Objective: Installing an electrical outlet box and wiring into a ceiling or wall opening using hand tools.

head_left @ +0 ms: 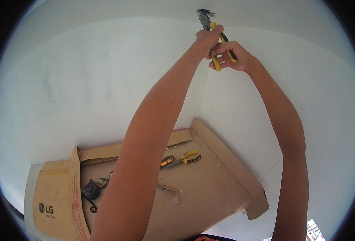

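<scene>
A pair of pliers with yellow-and-black handles is raised overhead, its grey jaws at a ragged dark hole in the white surface above. My left hand is closed around the pliers near the pivot. Just below it, my right hand grips the handles, with its fingers curled around them. Whether the jaws hold anything inside the hole is too small to tell. Both arms reach up from the lower edge, and the left forearm hides part of the cardboard beneath.
Below lies an opened cardboard carton with raised flaps. On it rest a second pair of yellow-and-black pliers, a black-and-orange tool handle, a black rounded object and scattered pale crumbs. White walls meet in a corner behind.
</scene>
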Demonstrator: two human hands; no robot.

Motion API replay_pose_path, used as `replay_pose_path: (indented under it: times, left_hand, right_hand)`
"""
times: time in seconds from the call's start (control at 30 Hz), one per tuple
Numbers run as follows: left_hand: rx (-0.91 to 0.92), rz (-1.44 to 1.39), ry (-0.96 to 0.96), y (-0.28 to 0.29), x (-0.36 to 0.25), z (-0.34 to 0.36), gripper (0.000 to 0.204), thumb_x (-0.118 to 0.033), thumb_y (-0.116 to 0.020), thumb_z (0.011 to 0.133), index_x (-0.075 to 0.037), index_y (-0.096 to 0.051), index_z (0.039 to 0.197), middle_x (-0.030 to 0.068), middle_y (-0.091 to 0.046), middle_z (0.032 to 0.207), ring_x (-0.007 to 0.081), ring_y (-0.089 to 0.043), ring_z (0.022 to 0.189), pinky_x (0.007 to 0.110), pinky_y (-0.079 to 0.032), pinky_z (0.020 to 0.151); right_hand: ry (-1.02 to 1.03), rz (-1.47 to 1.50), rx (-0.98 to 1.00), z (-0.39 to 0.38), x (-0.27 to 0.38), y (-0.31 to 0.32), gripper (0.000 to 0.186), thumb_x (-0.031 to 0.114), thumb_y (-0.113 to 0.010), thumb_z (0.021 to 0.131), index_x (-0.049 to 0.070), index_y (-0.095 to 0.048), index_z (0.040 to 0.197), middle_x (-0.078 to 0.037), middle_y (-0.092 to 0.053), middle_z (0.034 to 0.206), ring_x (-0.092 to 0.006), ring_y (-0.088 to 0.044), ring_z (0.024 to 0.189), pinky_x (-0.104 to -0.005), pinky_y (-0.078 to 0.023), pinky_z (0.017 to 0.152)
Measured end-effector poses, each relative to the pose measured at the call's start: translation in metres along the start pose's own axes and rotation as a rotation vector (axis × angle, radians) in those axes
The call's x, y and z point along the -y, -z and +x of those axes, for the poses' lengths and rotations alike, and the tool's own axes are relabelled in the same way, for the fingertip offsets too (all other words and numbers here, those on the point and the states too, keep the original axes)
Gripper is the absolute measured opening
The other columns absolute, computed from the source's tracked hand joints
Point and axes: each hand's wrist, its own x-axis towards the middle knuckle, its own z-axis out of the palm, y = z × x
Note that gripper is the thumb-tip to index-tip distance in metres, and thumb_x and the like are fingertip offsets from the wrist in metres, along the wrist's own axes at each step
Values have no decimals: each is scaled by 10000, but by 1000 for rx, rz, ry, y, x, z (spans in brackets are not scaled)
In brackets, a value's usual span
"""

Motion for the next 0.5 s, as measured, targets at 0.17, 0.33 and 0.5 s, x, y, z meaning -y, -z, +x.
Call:
replay_pose_path:
  times: [0.17, 0.33, 0.5]
  left_hand:
    - [6, -153, 73, -9, -22, -3, 460, -438, -631, 871, -13, -578, 1041, 116, -524, 908, 201, -537, 752, 393, -477, 657]
    - [185, -137, 109, -8, -40, -10, 608, -446, -645, 873, -88, -491, 1340, 217, -432, 1283, 259, -532, 958, 483, -480, 851]
    - [182, -169, 140, -8, -41, -4, 629, -435, -628, 879, -103, -459, 1386, 226, -418, 1328, 261, -537, 949, 479, -469, 900]
  right_hand:
    - [-190, 1, -34, -20, 55, -1, 444, 210, -552, 805, -59, -593, 1156, -254, -604, 1202, -393, -638, 1026, -545, -495, 955]
    - [-228, -33, 38, -21, 80, 17, 594, 253, -526, 763, -125, -542, 1222, -322, -572, 1220, -434, -597, 1103, -565, -475, 977]
    - [-264, -29, 71, -12, 77, 27, 573, 280, -492, 828, -124, -511, 1235, -327, -583, 1174, -450, -599, 1096, -585, -413, 1028]
